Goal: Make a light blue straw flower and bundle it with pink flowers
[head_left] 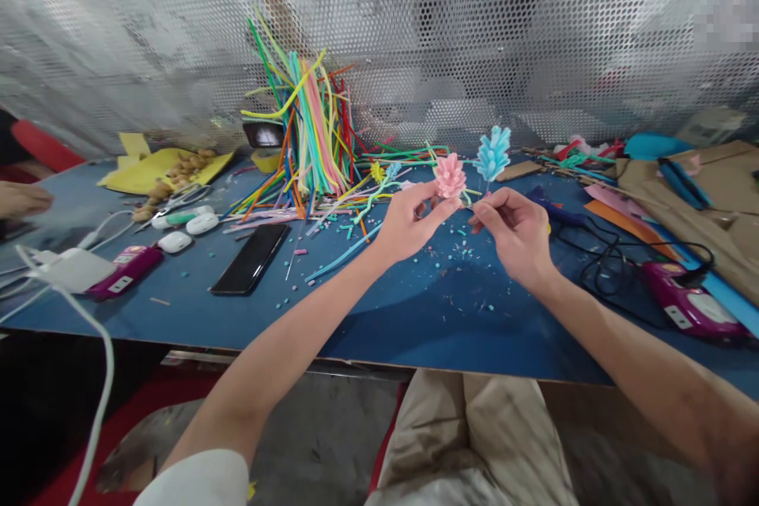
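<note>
My left hand [416, 217] is closed on a pink pipe-cleaner flower [450, 176], its fingers just below the petals. Beside it, my right hand [515, 228] pinches the thin stem of a light-blue pipe-cleaner flower [493, 153], whose head stands upright above the fingers. Both flowers are held close together over the blue table [415, 324]. Small cut bits of pipe cleaner are scattered beneath my hands. Behind my left hand lie a small yellow flower [377, 171] and a small blue flower [392, 170].
A tall bundle of pipe cleaners [317, 126] stands at the back. Left lie a phone [251, 259], scissors [181, 202], a purple power strip [127, 271] and cables. Right are a second power strip [691, 300], black cords and brown paper [729, 205]. Another person's hand [24, 200] shows at far left.
</note>
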The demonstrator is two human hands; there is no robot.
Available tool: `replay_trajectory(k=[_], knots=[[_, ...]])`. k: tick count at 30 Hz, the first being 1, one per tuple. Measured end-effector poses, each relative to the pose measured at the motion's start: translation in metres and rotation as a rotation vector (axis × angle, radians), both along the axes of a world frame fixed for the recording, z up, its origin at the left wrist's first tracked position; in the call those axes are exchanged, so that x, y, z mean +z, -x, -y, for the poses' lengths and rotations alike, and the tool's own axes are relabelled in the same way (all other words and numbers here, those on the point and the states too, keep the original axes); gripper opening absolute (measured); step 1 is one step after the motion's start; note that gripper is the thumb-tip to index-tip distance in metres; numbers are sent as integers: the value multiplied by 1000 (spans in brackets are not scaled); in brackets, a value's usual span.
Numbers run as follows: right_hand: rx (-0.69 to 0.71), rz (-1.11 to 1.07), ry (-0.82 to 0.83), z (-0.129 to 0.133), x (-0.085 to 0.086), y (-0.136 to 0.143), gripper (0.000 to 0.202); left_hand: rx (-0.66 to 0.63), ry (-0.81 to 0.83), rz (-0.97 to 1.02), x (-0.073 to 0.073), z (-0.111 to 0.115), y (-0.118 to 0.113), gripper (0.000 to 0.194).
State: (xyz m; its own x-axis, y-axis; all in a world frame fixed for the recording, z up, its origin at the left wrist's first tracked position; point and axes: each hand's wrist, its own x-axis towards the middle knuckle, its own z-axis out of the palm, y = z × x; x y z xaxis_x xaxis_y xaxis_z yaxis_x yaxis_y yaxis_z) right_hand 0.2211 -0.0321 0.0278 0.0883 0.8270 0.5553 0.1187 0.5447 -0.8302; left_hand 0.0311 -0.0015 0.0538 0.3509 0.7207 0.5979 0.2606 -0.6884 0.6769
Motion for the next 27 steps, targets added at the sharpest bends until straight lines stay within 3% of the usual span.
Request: replay_trajectory(k=[7,14,21,27], knots=[[-32,-94,21,-3,-1,1,20,-56,-40,45,-2,-2,-2,34],[8,-334,93,-9,0,2,17,-134,-83,-6,-18,5,-17,33],[-16,-289,85,-5,2,4,8,-3,-161,-25,-23,11,-23,14],[-99,-158,35,-8,0,2,13,159,-407,-87,-24,7,-21,11]])
